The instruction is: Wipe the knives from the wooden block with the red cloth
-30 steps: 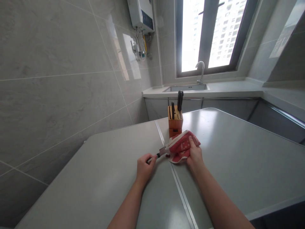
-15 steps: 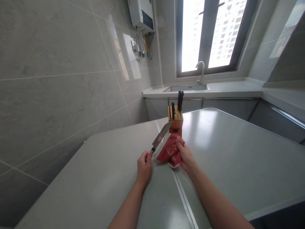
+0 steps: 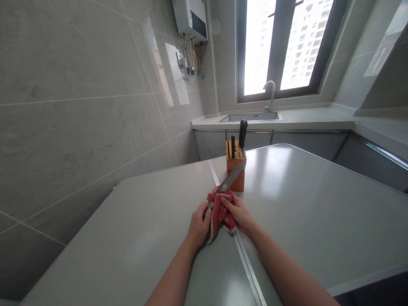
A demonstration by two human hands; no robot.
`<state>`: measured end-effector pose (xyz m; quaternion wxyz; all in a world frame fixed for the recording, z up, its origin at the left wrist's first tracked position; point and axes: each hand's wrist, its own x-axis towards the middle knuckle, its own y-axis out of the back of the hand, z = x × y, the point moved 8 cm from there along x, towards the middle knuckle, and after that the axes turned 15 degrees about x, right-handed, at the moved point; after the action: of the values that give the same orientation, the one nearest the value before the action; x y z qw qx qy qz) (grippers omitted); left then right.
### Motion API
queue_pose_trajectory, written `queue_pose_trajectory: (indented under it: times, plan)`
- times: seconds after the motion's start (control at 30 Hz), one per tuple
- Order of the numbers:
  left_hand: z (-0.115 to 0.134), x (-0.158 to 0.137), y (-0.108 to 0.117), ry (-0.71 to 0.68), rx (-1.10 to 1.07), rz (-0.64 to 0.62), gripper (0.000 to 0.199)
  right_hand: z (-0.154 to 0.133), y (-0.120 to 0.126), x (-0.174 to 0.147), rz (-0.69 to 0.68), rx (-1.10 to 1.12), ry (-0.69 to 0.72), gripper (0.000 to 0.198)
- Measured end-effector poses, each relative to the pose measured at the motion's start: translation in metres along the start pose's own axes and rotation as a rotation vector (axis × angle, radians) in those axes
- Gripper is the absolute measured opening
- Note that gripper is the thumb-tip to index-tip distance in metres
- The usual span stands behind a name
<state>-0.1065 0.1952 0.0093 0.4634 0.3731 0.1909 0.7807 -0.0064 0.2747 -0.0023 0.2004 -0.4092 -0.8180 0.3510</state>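
1. I have the left hand (image 3: 199, 224) clamped on the knife (image 3: 228, 180) by its handle; the flat metal blade slants up, ahead of both hands.
2. The right hand (image 3: 238, 213) clutches the cloth (image 3: 218, 214), red and crumpled in loose folds, pale at the hem, bunched about the blade's base between my hands.
3. Beyond my hands, the block (image 3: 238, 182), boxy slotted wood, stands on the smooth, glossy bench (image 3: 149, 221), black handles (image 3: 242, 134) rising from its top.

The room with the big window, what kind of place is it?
It looks like a kitchen. A sink is set into the counter beneath the window, with a curved tap beside it, and a wooden knife block stands on the table.
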Motion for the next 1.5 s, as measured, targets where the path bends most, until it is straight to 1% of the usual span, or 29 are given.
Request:
queue_pose_trajectory:
  times: [0.13,0.27,0.33,0.47,0.57,0.7,0.8,0.9,1.03,1.17,1.27,1.4,1.5]
  plan:
    - [0.01,-0.002,-0.005,-0.059,-0.014,-0.05,0.027,0.002,-0.004,-0.002,-0.058,-0.018,-0.018,0.035]
    - [0.008,-0.001,-0.005,-0.051,-0.038,-0.044,0.027,0.004,-0.009,-0.003,-0.137,-0.091,-0.029,0.038]
    - [0.009,-0.001,-0.005,-0.051,-0.044,-0.041,0.027,0.004,-0.01,-0.003,-0.147,-0.098,-0.02,0.038]
    - [0.012,0.0,-0.004,-0.063,-0.035,-0.039,0.026,-0.001,-0.006,-0.001,-0.058,-0.071,0.035,0.035]
    - [0.01,0.0,-0.003,-0.055,-0.011,-0.035,0.027,-0.005,-0.001,0.001,0.007,-0.03,0.05,0.031]
    - [0.0,0.0,-0.006,-0.008,0.065,-0.042,0.031,-0.009,0.004,0.003,0.042,0.091,0.057,0.032]
    - [-0.008,0.0,-0.008,0.008,0.062,-0.025,0.032,-0.009,0.008,0.006,0.049,0.129,0.055,0.032]
    - [-0.015,0.0,-0.006,0.035,0.029,0.033,0.032,-0.004,0.006,0.006,-0.005,0.116,0.011,0.034]
    - [-0.021,0.0,0.001,0.09,-0.043,0.105,0.034,0.005,-0.002,0.002,-0.114,0.002,-0.061,0.033]
    - [-0.017,0.001,0.004,0.096,-0.167,0.094,0.034,0.011,-0.004,-0.001,-0.177,-0.182,-0.1,0.028]
    - [-0.015,0.001,0.002,0.095,-0.21,0.076,0.035,0.008,-0.004,0.0,-0.2,-0.272,-0.057,0.029]
    - [-0.022,0.0,0.002,0.126,-0.156,0.105,0.033,0.0,-0.007,0.002,-0.203,-0.257,0.028,0.029]
    - [-0.028,0.0,0.002,0.147,-0.127,0.131,0.034,0.002,-0.007,0.002,-0.189,-0.141,-0.008,0.032]
